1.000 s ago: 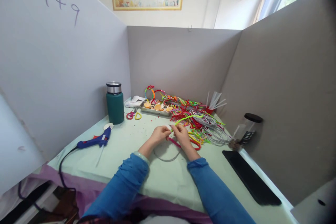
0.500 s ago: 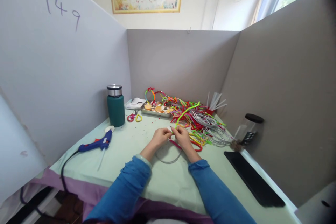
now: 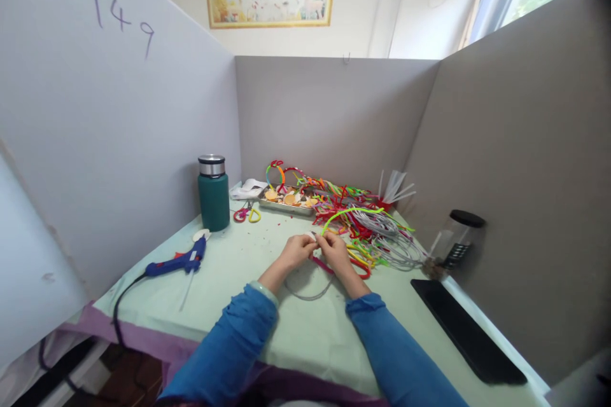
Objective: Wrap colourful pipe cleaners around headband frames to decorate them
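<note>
At the middle of the table both hands meet with fingertips pinched close together. My right hand (image 3: 336, 253) is closed on a bright green pipe cleaner (image 3: 352, 210), whose free length arches up and off to the right. Closed beside it, my left hand (image 3: 298, 252) pinches a small white piece (image 3: 312, 236) with a dark spot, mostly hidden by the fingers. Below the hands curves a thin grey hoop (image 3: 311, 298); a pink-red length (image 3: 323, 265) shows under the right hand. Whether these two join is hidden.
A blue glue gun (image 3: 175, 263) with its cord and a green bottle (image 3: 214, 196) stand left. Behind are scissors (image 3: 247, 213), a metal tray (image 3: 286, 206) of cut pieces, and piled pipe cleaners (image 3: 377, 222). Right lie a clear jar (image 3: 456, 243) and a black slab (image 3: 465, 327).
The green pipe cleaner's free end has swung down to the right, from a steep slant into a low arch. Both hands stay together; the whole view has shifted slightly.
</note>
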`<state>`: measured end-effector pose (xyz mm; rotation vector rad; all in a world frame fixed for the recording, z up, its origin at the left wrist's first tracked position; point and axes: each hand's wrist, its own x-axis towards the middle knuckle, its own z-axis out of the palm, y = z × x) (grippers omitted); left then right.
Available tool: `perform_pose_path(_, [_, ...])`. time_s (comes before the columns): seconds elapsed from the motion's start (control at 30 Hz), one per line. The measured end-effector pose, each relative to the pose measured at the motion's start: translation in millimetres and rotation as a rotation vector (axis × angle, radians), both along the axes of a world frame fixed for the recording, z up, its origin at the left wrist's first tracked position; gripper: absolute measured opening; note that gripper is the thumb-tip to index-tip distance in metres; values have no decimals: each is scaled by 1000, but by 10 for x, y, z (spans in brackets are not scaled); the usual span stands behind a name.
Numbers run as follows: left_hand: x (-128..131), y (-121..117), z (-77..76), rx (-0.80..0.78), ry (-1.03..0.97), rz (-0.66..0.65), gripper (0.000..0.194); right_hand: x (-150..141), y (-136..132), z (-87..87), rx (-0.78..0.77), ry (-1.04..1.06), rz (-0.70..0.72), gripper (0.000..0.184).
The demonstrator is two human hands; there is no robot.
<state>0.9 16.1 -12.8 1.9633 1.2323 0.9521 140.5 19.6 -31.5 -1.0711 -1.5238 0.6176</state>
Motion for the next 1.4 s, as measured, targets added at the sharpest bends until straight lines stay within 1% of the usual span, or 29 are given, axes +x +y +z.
perform_pose_path(0.17, [-25, 19, -32, -35, -7, 13, 23, -14, 28, -15, 15, 2, -22, 34])
perform_pose_path(0.37, [-21, -19, 36, -6, 7, -1, 26, -14, 27, -8, 12, -7, -8, 34])
perform_pose_path(0.47, [-11, -19, 44, -38, -35, -7, 26, -16, 8, 16, 27, 2, -8, 34])
perform_pose_path(0.53, [-11, -21, 41, -108, -98, -23, 24, -19, -3, 29, 32, 12, -11, 35])
perform_pose_path(0.63, [-26, -36, 42, -279, -214, -78, 23, -20, -7, 33, 20, 25, 8, 34])
perform_pose_path(0.7, [-43, -47, 45, -397, -286, -145, 27, -16, -2, 24, 9, 39, 26, 33])
perform_pose_path(0.77, [-58, -54, 46, -453, -339, -199, 32, -9, 6, 10, 13, 62, 38, 33])
perform_pose_path(0.83, [-67, -55, 46, -435, -363, -215, 34, -1, 14, -3, 21, 82, 47, 33])
perform_pose_path(0.93, [-65, -56, 47, -387, -362, -197, 32, 12, 18, -15, 19, 89, 25, 34])
perform_pose_path(1.03, [-60, -55, 46, -372, -334, -169, 28, 18, 16, -18, 18, 82, -1, 35])
perform_pose_path(1.17, [-60, -33, 30, -355, -288, -145, 25, 24, 11, -13, 31, 65, 16, 35])
perform_pose_path(1.4, [-68, 8, -7, -342, -228, -136, 28, 35, 13, -11, 37, 34, 4, 35])
